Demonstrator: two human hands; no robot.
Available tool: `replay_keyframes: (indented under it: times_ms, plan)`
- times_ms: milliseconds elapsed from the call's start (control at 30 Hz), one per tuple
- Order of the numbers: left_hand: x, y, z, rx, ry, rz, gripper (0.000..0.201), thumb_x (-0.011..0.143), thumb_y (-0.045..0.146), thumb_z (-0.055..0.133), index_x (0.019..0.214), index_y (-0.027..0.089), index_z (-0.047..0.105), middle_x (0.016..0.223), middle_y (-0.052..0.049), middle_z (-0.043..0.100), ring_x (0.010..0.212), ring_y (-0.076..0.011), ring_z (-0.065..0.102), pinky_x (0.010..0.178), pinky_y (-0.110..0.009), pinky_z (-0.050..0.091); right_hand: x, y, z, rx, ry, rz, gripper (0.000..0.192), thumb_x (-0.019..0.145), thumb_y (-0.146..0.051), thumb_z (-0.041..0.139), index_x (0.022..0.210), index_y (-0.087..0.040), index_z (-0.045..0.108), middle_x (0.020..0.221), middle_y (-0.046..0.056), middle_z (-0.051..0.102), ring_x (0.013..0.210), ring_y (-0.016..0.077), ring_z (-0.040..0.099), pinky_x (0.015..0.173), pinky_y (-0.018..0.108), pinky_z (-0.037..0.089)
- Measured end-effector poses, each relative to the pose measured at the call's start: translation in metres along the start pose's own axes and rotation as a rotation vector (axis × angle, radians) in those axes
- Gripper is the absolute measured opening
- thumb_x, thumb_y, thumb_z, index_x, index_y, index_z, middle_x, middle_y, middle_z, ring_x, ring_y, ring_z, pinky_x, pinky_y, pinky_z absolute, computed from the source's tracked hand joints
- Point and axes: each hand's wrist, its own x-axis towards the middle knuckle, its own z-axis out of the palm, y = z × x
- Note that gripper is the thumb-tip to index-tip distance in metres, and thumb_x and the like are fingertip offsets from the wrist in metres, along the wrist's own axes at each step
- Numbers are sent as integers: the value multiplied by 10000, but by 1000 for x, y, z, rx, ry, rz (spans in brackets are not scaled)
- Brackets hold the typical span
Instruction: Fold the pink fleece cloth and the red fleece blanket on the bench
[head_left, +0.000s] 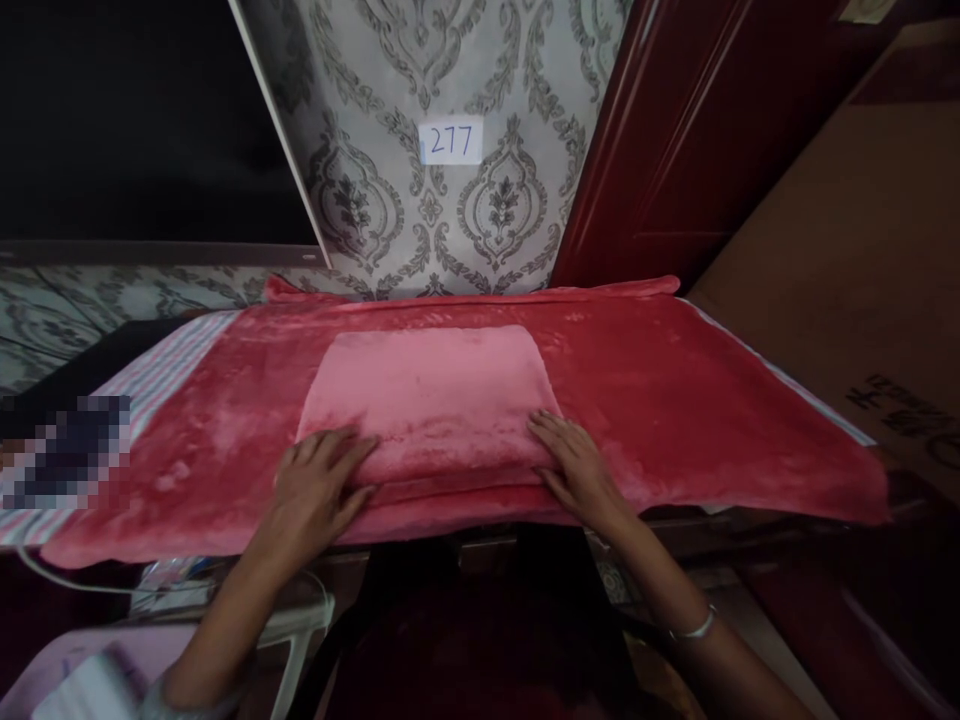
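Working pink cloth (435,375) on red blanket (660,390) in front of me. Near edge bunched into fold or roll (can't tell which), far part flat, so partway imo. Left hand (315,480), right hand (576,462) at its ends, thumbs spread from fingers; can't tell if gripping.

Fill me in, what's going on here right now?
A person's left hand and right hand rest on a pink plush cloth, one toward each end of its near edge. That edge is rolled or folded over; I can't tell which. The far part lies flat on a red plush blanket, which covers part of a striped cloth.
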Motion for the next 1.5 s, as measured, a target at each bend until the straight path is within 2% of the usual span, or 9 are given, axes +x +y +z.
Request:
replay_keyframes:
  times_ms: [200, 400, 567, 767, 967, 1100, 1267, 1400, 1500]
  plan:
    - [36, 55, 29, -78, 40, 169, 408, 945, 218, 547, 1348, 206, 611, 1335, -140, 650, 1193, -303, 585, 949, -461, 492, 1, 8, 1, 48, -3, -52, 457, 1008, -217, 466, 1456, -279, 531, 1474, 101, 565, 1423, 240, 457, 1127, 512, 423]
    - [37, 59, 57, -108, 124, 188, 357, 963, 135, 459, 1235, 176, 685, 1225, -106, 729, 1116, -271, 651, 892, -422, 522, -3, 15, 9, 145, 3, 6, 423, 1022, -249, 432, 1417, -298, 576, 1424, 85, 612, 1414, 229, 471, 1114, 515, 438]
    - [31, 55, 50, -121, 76, 170, 398, 958, 153, 460, 1297, 211, 661, 1280, -98, 706, 1166, -265, 645, 924, -428, 518, -7, 5, 3, 101, -17, 36, 427, 1027, -294, 454, 1445, -296, 542, 1470, 93, 568, 1428, 237, 450, 1145, 543, 382]
    - [47, 85, 28, -58, 47, 153, 517, 919, 234, 569, 1434, 204, 538, 1503, -116, 532, 1382, -319, 473, 1112, -533, 395, 26, -19, -11, -101, -8, -4, 467, 1025, -370, 464, 1481, -274, 500, 1544, 94, 485, 1492, 264, 339, 1202, 592, 255]
    - [42, 105, 56, 61, -12, 137, 787, 815, 200, 646, 1550, 295, 381, 1638, -70, 336, 1495, -406, 273, 1150, -652, 288, 35, -25, 15, -254, -154, 17, 604, 957, -445, 595, 1511, -242, 466, 1594, 128, 399, 1499, 327, 310, 1166, 581, 333]
    - [34, 105, 71, 98, 21, 159, 748, 811, 211, 661, 1521, 297, 442, 1635, -78, 337, 1470, -440, 309, 1124, -678, 319, 23, -21, 27, -255, -167, 38, 637, 940, -432, 625, 1524, -251, 447, 1601, 132, 383, 1495, 333, 319, 1169, 582, 338]
    - [36, 97, 57, -23, -24, 178, 732, 828, 217, 670, 1518, 306, 443, 1595, -89, 407, 1444, -418, 380, 1097, -677, 389, 29, -27, 17, -208, -187, 78, 548, 964, -434, 581, 1480, -264, 513, 1571, 126, 434, 1473, 327, 366, 1148, 590, 371]
    - [47, 61, 31, -220, -70, 152, 505, 963, 295, 533, 1467, 314, 507, 1486, -69, 557, 1363, -271, 527, 1118, -525, 451, 56, -33, -1, -153, -158, 159, 368, 1011, -351, 489, 1318, -247, 664, 1365, 121, 653, 1293, 284, 587, 1132, 556, 401]
    - [57, 22, 16, -179, -35, -6, 461, 1002, 358, 452, 1446, 271, 537, 1460, -105, 578, 1380, -288, 510, 1144, -577, 396, 86, -33, -4, -182, -113, 178, 388, 1010, -349, 482, 1342, -226, 642, 1368, 142, 647, 1305, 300, 574, 1143, 580, 371]
